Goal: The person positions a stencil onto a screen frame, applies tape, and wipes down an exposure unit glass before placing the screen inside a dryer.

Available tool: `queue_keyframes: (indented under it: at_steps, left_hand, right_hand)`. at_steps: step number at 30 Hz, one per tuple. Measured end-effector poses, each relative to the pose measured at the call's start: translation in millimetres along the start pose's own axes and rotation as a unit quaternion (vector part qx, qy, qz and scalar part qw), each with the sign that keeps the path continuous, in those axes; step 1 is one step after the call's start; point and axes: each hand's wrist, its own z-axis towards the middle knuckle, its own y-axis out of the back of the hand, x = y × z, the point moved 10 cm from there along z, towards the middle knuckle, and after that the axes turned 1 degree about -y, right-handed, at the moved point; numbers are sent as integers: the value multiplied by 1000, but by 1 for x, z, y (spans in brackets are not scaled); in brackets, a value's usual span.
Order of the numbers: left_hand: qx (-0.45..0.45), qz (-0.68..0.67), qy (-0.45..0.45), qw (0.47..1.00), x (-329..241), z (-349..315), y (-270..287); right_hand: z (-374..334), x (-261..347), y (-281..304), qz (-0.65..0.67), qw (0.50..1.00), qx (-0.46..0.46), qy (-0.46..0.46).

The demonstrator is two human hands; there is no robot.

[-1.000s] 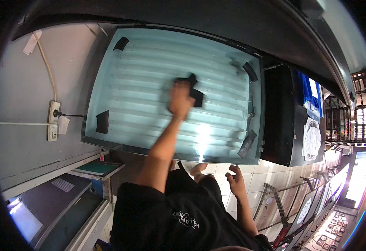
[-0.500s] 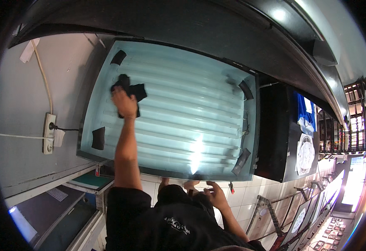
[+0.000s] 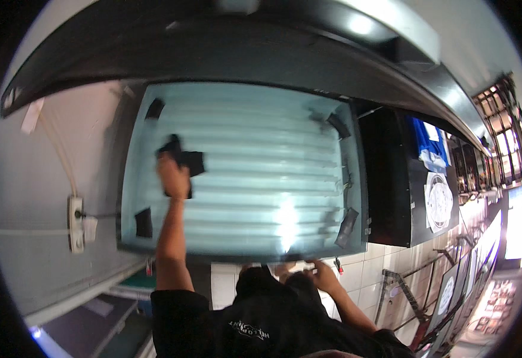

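My left hand (image 3: 175, 177) lies on a black, cloth-like piece (image 3: 193, 163) at the left of a large glass-topped light box (image 3: 255, 246). Its fingers are stretched and blurred, and parts of the black piece stick out beyond the fingertips and to the right. What the piece is exactly, I cannot tell. Past the front edge of the box, on its right half, hangs my right hand (image 3: 324, 277), fingers apart and nothing visible in it. Pale tubes (image 3: 255, 173) run in rows beneath the glass.
Dark patches sit in the box's corners, one (image 3: 144, 223) at front left. A black raised lid (image 3: 213, 56) spans the back. At left, a power strip (image 3: 76, 225) hangs on the grey wall. A black cabinet (image 3: 386, 179) adjoins at right, with a metal frame (image 3: 404, 298) beyond.
The view has shifted, so the box appears lower and more level. My left hand stays on the black piece at nearly the same spot on the glass. The right hand has hardly moved.
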Motion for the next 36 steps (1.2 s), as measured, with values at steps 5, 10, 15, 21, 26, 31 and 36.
queue_keyframes:
  at_steps: [5, 10, 15, 21, 26, 31, 36]
  left_hand:
    - [-13, -6, -104, 994, -49, 88, -62]
    - [92, -76, -190, 974, -232, 81, -170]
    - [163, -282, -362, 873, -417, -93, -178]
    - [277, -275, -422, 818, -427, -219, -115]
    - [178, -145, -192, 954, -277, -90, -83]
    - [20, -65, -107, 992, -161, -88, -24]
    - [252, -143, -276, 917, -309, -246, -56]
  right_hand:
    - [-29, -25, -27, 46, 999, 9, 25]
    - [-34, -28, -15, 78, 997, -1, -21]
    - [-46, -46, 11, 83, 993, -78, -42]
    - [-66, -46, 22, 113, 986, -107, -54]
    - [-91, -69, 23, 151, 980, -103, -83]
    - [-103, -89, 4, 137, 984, -105, -47]
    - [-71, -39, -8, 71, 996, -8, 58]
